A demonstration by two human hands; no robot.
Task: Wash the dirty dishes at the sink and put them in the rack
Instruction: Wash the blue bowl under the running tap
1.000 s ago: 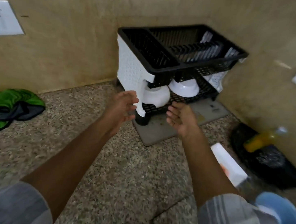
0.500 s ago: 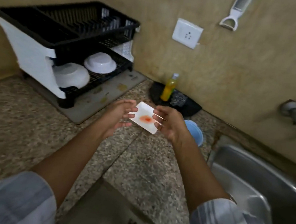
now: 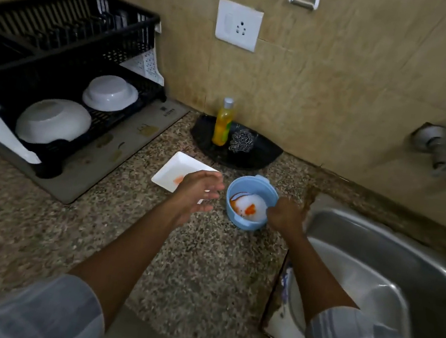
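A small blue bowl [image 3: 253,190] with orange stains inside sits on the granite counter beside the sink [image 3: 389,276]. My right hand [image 3: 285,215] grips the bowl's right rim. My left hand [image 3: 199,190] hovers open just left of the bowl, partly over a white square plate [image 3: 176,169] with an orange smear. The black and white dish rack [image 3: 71,44] stands at the left, with two white bowls [image 3: 53,121] [image 3: 110,93] upside down on its lower tier.
A yellow soap bottle [image 3: 223,123] and a steel scrubber [image 3: 242,141] rest on a black tray [image 3: 235,153] against the wall. A tap [image 3: 445,152] juts out at the right. A grey mat [image 3: 123,138] lies under the rack. A socket [image 3: 238,24] is on the wall.
The view swung right from the rack to the sink. Both hands moved right off the white plate; my right hand took hold of the blue bowl.
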